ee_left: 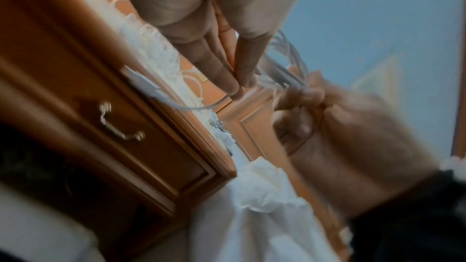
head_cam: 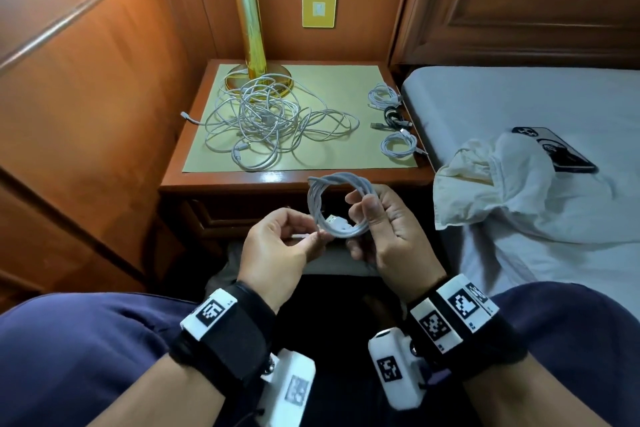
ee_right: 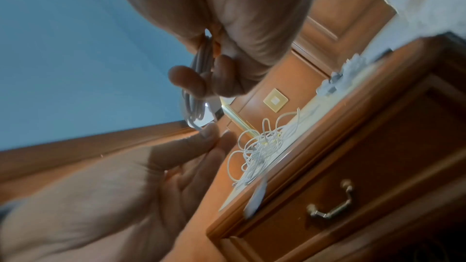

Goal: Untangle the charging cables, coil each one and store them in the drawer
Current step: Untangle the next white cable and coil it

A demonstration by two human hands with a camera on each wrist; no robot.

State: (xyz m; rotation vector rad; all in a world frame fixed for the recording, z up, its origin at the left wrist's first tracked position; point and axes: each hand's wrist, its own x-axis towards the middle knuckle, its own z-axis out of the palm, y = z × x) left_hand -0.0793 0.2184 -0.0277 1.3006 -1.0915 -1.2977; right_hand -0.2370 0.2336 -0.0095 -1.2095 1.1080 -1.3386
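A bed (head_cam: 519,107) flanks the wooden desk (head_cam: 242,180), whose drawer (ee_left: 141,127) is closed. On the desk lie a tangle of white cables (head_cam: 266,121) and three coiled cables (head_cam: 394,121) near its right edge. Above the lap, the right hand (head_cam: 388,229) grips a coiled white cable (head_cam: 332,204); the left hand (head_cam: 280,246) pinches its loose end.

— What is blocking my way on the nightstand (head_cam: 346,180)?
— The tangled cables (head_cam: 266,121) are sprawling over the middle, against the lamp base (head_cam: 258,78), and three coiled cables (head_cam: 393,121) are lining the right edge.
— I am seeing bare mat (head_cam: 337,83) lying between them.
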